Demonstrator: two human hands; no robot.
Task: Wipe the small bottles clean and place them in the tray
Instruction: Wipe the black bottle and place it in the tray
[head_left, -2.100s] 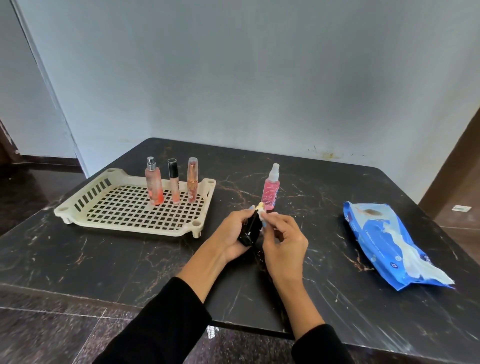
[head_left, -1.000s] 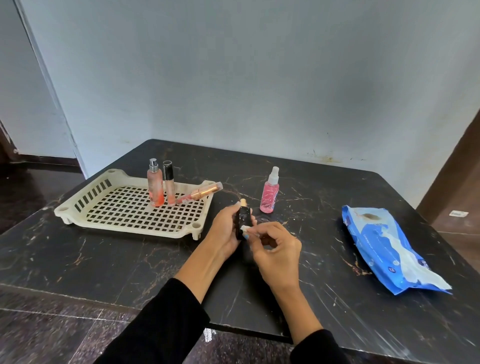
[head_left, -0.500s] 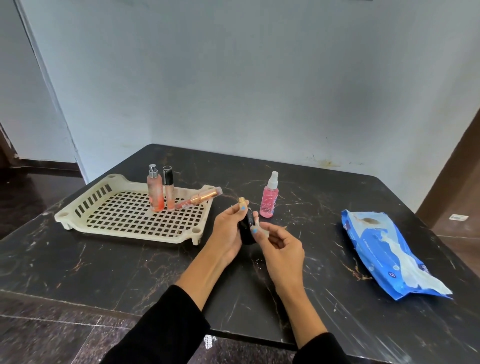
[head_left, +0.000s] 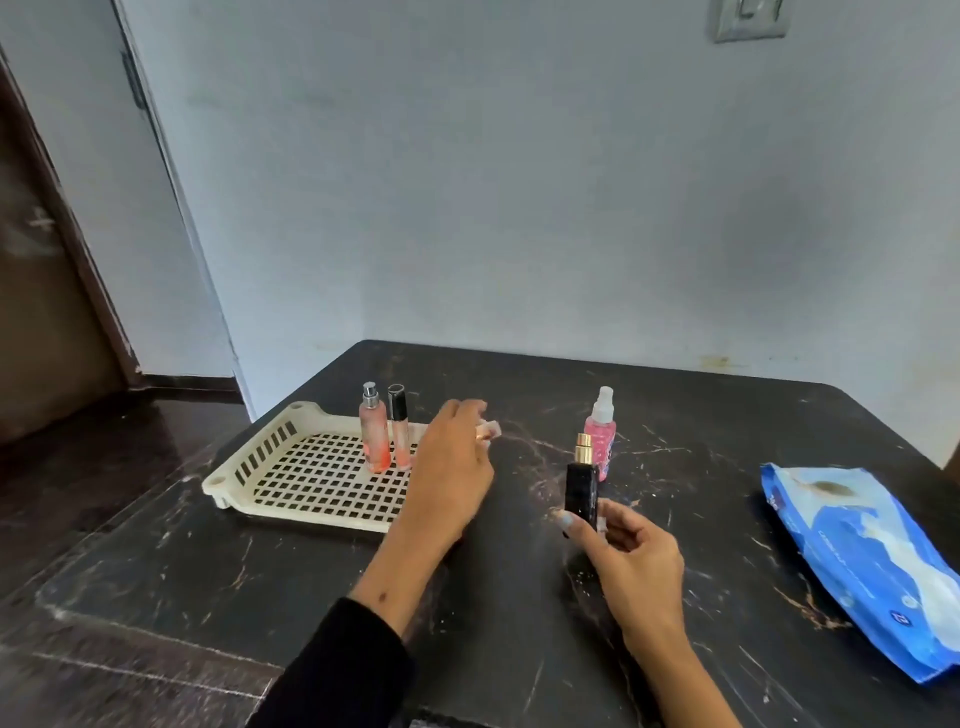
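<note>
Two black sleeves are reaching in from the near edge, and you're working over a dark marble-patterned table (head_left: 208, 587) scratched with pale streaks. Your right hand (head_left: 631, 553) is sitting nearest, palm turned inward, fingers curling around the base of a black bottle (head_left: 582, 493) with a gold neck; it's standing upright in that grasp, poking up above your fingertips, and a scrap of white is showing by your fingers, too small to make out. Off to the right, a blue wipes packet (head_left: 857, 561) is lying flat on the tabletop, well apart from your hands.

Your left hand (head_left: 452, 467) is stretching forward over the right end of the cream slotted tray (head_left: 249, 467), knuckles up, fingers bent around the toppled peach bottle (head_left: 487, 431), of which only the pale cap end is peeking out past your hand. Whether that hand is properly gripping it or only touching it, you can't tell from here.

Further back in the tray, a peach spray bottle (head_left: 374, 434) and a black-capped tube (head_left: 399, 426) are standing upright side by side. Just behind the black bottle, a pink spray bottle (head_left: 601, 428) is standing on the table, outside the tray.

Beyond the table, a pale blue wall is filling the background, with a dark door (head_left: 47, 291) at the left and a wall switch (head_left: 748, 18) up top.
</note>
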